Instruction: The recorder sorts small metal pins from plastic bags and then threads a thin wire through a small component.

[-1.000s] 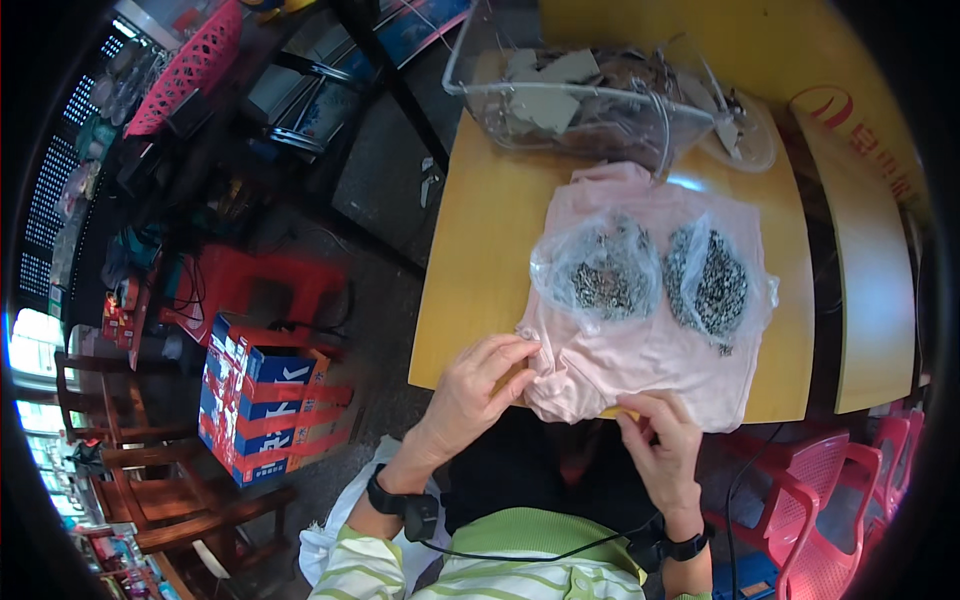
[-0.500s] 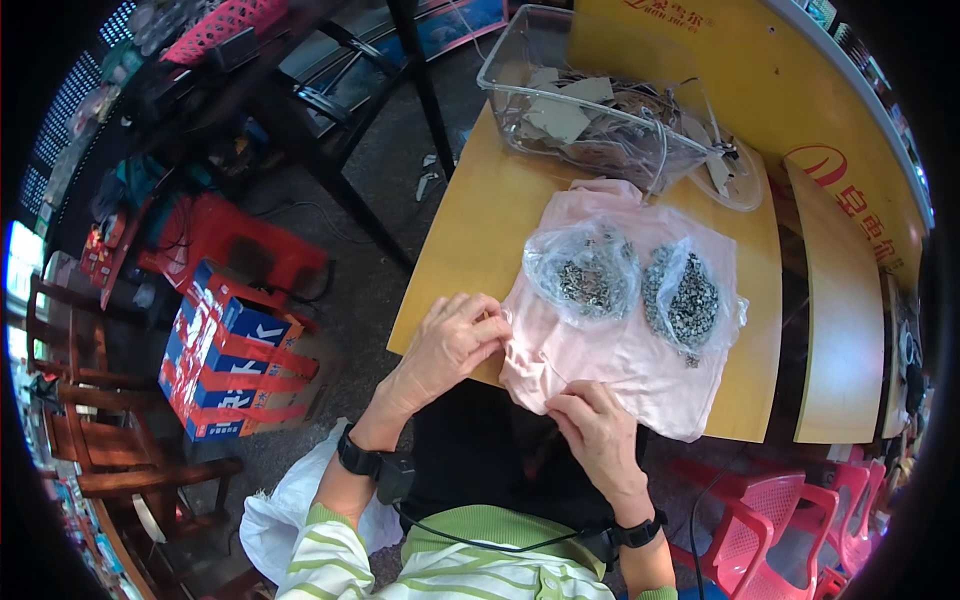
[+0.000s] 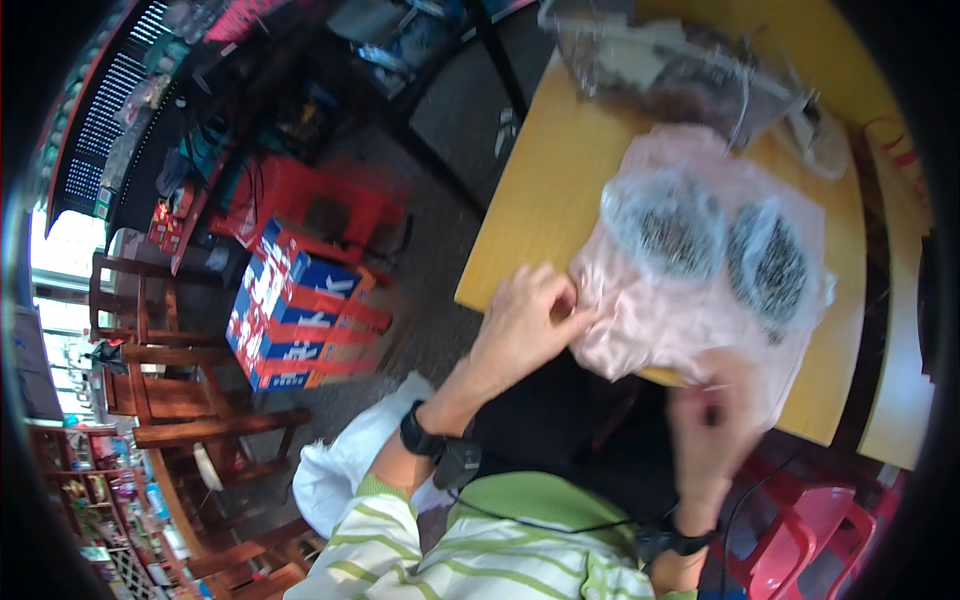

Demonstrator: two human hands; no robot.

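Note:
A pale pink cloth (image 3: 690,310) lies wrinkled on the yellow table, its near edge hanging slightly over the front. My left hand (image 3: 525,320) pinches the cloth's left edge between thumb and fingers. Beside the near right part of the cloth, my right hand (image 3: 715,420) is smeared by motion, so its fingers and anything in them cannot be made out. On the cloth rest two clear plastic bags of small dark and silvery bits: a left bag (image 3: 665,228) and a right bag (image 3: 780,262).
The yellow table (image 3: 530,200) carries a clear plastic bin (image 3: 680,75) of scraps at the back. A blue and red carton (image 3: 300,320) stands on the floor at left, near a white sack (image 3: 350,470). Red plastic chairs (image 3: 800,540) are at lower right.
The view has swung left, shifting everything rightward in the picture. My right hand has come off the cloth's near edge and moved right; my left hand keeps its pinch.

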